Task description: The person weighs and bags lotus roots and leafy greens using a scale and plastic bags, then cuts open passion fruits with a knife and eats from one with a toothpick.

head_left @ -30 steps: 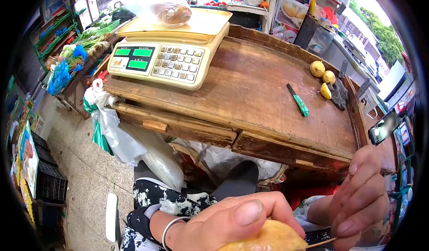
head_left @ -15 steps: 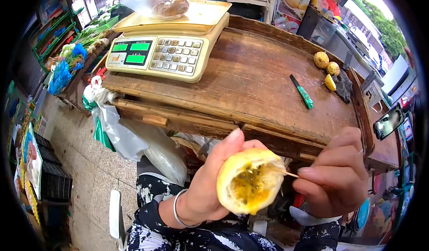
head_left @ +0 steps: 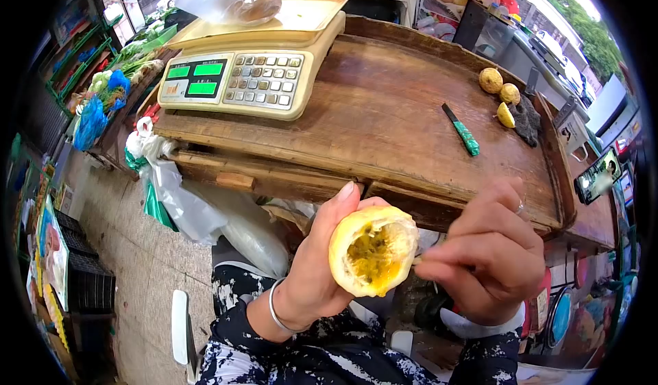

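Note:
My left hand (head_left: 312,268) holds a hollowed yellow fruit (head_left: 374,251), its open side facing me, with orange pulp and dark seeds inside. Just right of the fruit's rim, my right hand (head_left: 483,251) pinches a thin wooden stick, of which only a short bit shows between the fingertips and the fruit. Beyond the hands, a knife with a green-wrapped handle (head_left: 466,138) lies on the wooden table (head_left: 384,104). Two whole round fruits (head_left: 490,80) and a cut yellow piece (head_left: 505,116) rest near a dark cloth (head_left: 526,121) at the table's right.
A yellowish scale (head_left: 264,83) with a bagged item (head_left: 250,7) on its pan stands at the table's back left. Plastic bags (head_left: 171,193) hang at the left corner. A phone (head_left: 598,176) is at the right edge. Drawers front the table.
The fruit has risen from the bottom edge and turned its open side towards me. My right hand has moved up and left, staying beside the fruit with the stick.

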Motion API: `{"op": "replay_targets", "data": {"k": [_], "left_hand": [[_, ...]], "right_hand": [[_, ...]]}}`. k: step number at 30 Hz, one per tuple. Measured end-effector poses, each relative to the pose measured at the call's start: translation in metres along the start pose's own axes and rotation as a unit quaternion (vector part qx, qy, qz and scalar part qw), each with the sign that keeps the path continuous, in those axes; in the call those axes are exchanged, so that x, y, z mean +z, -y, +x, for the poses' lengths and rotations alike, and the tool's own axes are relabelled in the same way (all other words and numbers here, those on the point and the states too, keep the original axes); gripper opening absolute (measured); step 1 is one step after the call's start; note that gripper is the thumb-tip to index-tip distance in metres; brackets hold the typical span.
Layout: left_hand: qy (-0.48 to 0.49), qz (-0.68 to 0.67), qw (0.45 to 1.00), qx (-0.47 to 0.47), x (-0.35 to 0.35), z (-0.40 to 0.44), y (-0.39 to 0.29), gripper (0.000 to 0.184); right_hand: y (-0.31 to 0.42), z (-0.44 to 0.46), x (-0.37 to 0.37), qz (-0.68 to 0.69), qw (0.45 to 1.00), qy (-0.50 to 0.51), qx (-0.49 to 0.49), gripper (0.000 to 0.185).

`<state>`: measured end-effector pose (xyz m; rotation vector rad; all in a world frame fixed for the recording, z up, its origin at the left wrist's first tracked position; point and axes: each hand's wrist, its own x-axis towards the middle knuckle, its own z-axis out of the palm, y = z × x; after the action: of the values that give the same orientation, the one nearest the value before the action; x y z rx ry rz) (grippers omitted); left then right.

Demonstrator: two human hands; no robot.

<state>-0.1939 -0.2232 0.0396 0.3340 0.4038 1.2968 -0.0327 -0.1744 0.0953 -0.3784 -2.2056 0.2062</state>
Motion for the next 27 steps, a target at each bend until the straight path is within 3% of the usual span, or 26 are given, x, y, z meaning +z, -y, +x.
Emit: {"op": "replay_targets", "data": {"k": [4,6,11,15,16,18,22,24,27], "left_hand": [[-0.079,0.041,0.996,0.010,0.004,0.002,0.003,0.061],[0.015,-0.012,1.000,-0.002,-0.005,0.001,0.003,0.061],[-0.023,-0.002,1.000,-0.003,-0.003,0.001,0.000,0.060],[-0.054,0.001,0.999,-0.004,0.001,0.003,0.003,0.059],[-0.053,0.001,0.999,-0.006,-0.002,0.004,0.003,0.059],[0.066,-0.035,0.997,-0.002,-0.012,0.004,0.004,0.046],[-0.003,-0.013,1.000,0.016,-0.007,0.003,0.004,0.059],[-0.019,0.038,0.999,0.010,-0.009,0.003,0.004,0.058],[0.026,-0.007,1.000,0.000,-0.012,0.003,0.004,0.046]], "right_hand": [[-0.002,0.002,0.002,0.018,0.999,-0.036,0.017,0.019],[-0.007,0.003,0.007,0.015,0.999,-0.041,0.023,0.018],[-0.005,0.001,0.002,-0.053,0.998,-0.019,0.034,0.017],[-0.001,0.002,-0.004,0.010,0.999,-0.001,0.032,0.018],[-0.002,0.004,-0.001,0.015,0.999,-0.015,0.027,0.018],[-0.006,0.005,0.007,0.020,0.999,-0.030,0.023,0.019],[-0.008,0.005,0.008,-0.020,1.000,-0.021,-0.001,0.019],[-0.006,0.004,0.001,-0.028,1.000,-0.007,0.000,0.019],[-0.006,0.003,-0.003,0.011,1.000,-0.003,0.017,0.019]]}}
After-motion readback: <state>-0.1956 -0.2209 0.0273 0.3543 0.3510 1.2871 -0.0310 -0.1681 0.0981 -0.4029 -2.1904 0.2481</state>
